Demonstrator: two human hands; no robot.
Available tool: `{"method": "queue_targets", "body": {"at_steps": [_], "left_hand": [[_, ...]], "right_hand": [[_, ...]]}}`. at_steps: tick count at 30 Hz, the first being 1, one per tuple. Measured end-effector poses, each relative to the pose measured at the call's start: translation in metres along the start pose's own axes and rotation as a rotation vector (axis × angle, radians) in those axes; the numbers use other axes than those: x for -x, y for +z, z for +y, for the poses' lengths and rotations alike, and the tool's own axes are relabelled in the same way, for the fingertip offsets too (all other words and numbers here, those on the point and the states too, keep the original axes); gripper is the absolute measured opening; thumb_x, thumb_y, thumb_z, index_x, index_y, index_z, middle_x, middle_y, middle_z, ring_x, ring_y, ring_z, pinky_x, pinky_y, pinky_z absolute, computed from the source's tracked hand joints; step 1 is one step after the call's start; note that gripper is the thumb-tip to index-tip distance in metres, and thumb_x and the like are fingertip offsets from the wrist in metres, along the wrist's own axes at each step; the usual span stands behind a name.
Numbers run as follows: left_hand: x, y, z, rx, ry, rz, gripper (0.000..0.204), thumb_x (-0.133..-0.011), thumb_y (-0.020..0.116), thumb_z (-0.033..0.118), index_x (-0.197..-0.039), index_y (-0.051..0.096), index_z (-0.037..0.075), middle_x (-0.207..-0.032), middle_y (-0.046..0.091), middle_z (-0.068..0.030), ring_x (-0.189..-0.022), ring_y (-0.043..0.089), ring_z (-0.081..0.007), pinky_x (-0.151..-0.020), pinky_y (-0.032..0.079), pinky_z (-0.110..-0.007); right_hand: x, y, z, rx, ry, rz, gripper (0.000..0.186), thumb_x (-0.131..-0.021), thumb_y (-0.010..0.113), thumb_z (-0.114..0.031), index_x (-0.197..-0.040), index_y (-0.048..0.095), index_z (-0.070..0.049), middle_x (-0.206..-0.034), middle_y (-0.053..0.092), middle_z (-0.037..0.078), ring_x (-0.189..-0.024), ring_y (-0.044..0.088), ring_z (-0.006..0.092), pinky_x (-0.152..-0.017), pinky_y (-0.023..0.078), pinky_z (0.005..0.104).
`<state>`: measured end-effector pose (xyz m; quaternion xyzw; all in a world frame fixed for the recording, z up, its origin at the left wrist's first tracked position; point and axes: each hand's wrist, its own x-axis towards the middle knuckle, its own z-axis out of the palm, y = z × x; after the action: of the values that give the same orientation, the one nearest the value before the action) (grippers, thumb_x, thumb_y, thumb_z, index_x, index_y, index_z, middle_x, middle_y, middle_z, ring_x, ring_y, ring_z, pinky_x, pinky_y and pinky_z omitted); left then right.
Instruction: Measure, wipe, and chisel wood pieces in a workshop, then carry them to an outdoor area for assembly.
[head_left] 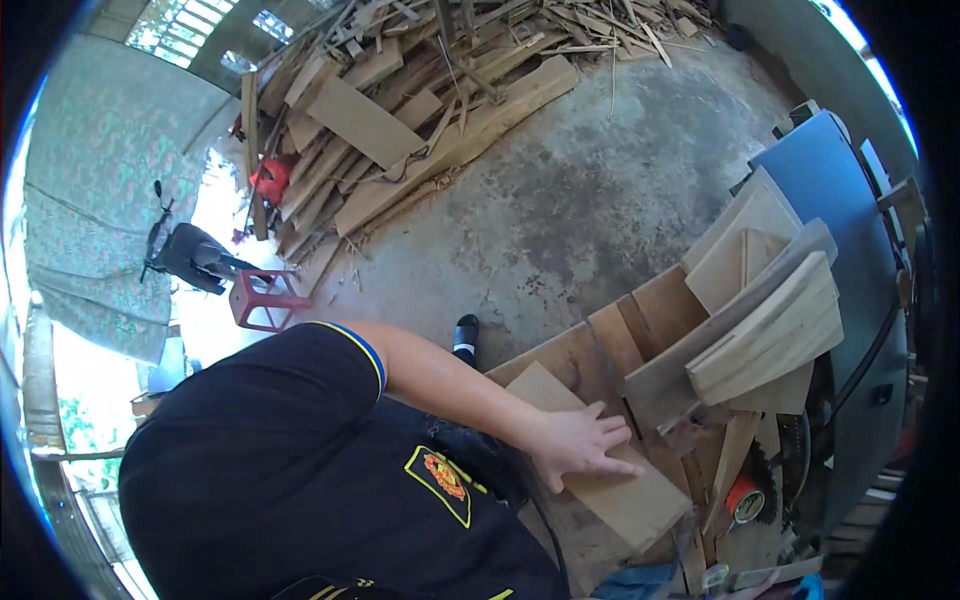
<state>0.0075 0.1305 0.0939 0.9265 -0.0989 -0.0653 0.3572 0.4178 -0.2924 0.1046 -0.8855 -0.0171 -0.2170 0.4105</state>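
Observation:
My left hand [590,447] lies flat on a pale wooden board [625,495], its fingers spread over the upper face. The board rests on a wooden work surface [560,350], close to my body. What looks like part of my right hand [757,588] shows at the lower edge; its fingers are too cut off to read. Near it are a blue cloth [637,581] and a thin wood strip [778,573]. To the right of the board stand a red can [745,500] and a dark toothed saw blade [768,480].
Several planks [775,335] lean in a stack at the right, beside a blue-grey panel [820,180]. A large pile of scrap wood [450,130] covers the far floor. A red plastic stool [265,298] and a motorbike [195,255] stand at the left.

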Motion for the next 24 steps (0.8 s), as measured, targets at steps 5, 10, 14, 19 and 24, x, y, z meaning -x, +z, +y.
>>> {"method": "queue_targets", "body": {"at_steps": [5, 10, 14, 19, 24], "left_hand": [[0.125, -0.037, -0.026, 0.029, -0.111, 0.125, 0.127, -0.055, 0.09, 0.042, -0.163, 0.026, 0.024, -0.135, 0.047, -0.0242, -0.127, 0.045, -0.0415, -0.093, 0.037, -0.053], [0.275, -0.059, -0.076, 0.02, -0.278, 0.308, 0.121, -0.055, 0.09, 0.042, -0.159, 0.032, 0.022, -0.135, 0.052, -0.0194, -0.128, 0.046, -0.0413, -0.097, 0.04, -0.056], [0.403, -0.076, -0.116, 0.04, -0.651, 0.307, 0.116, -0.056, 0.087, 0.04, -0.157, 0.033, 0.017, -0.128, 0.054, -0.0256, -0.123, 0.048, -0.0461, -0.104, 0.041, -0.054], [0.569, -0.083, -0.153, 0.023, -1.143, 0.272, 0.117, -0.059, 0.088, 0.029, -0.159, 0.028, 0.013, -0.131, 0.05, -0.0294, -0.127, 0.046, -0.0473, -0.112, 0.039, -0.053], [0.67, -0.087, -0.179, 0.039, -1.623, 0.131, 0.12, -0.061, 0.086, 0.037, -0.161, 0.024, 0.012, -0.139, 0.046, -0.0326, -0.134, 0.043, -0.0475, -0.117, 0.036, -0.052]], "right_hand": [[0.167, -0.073, -0.155, -0.49, 0.438, -0.184, 0.083, -0.088, 0.069, -0.061, -0.148, 0.049, -0.007, -0.148, 0.052, 0.015, -0.13, 0.053, 0.0303, -0.107, 0.045, 0.0481], [0.297, -0.049, -0.22, -0.473, 0.633, -0.23, 0.071, -0.094, 0.064, -0.049, -0.152, 0.043, -0.014, -0.141, 0.054, 0.01, -0.128, 0.053, 0.0274, -0.109, 0.044, 0.047], [0.423, 0.006, -0.249, -0.231, 0.252, -0.359, 0.063, -0.092, 0.075, -0.023, -0.144, 0.048, -0.001, -0.141, 0.056, 0.01, -0.129, 0.053, 0.0234, -0.111, 0.04, 0.0385], [0.526, 0.04, -0.284, 0.532, 0.415, -0.646, 0.082, -0.07, 0.091, -0.042, -0.124, 0.049, 0.004, -0.135, 0.051, 0.027, -0.131, 0.049, 0.038, -0.108, 0.041, 0.046], [0.544, 0.076, -0.306, 0.568, -0.13, -0.674, 0.093, -0.061, 0.092, -0.038, -0.129, 0.044, 0.005, -0.142, 0.044, 0.033, -0.131, 0.044, 0.0506, -0.111, 0.038, 0.0577]]}}
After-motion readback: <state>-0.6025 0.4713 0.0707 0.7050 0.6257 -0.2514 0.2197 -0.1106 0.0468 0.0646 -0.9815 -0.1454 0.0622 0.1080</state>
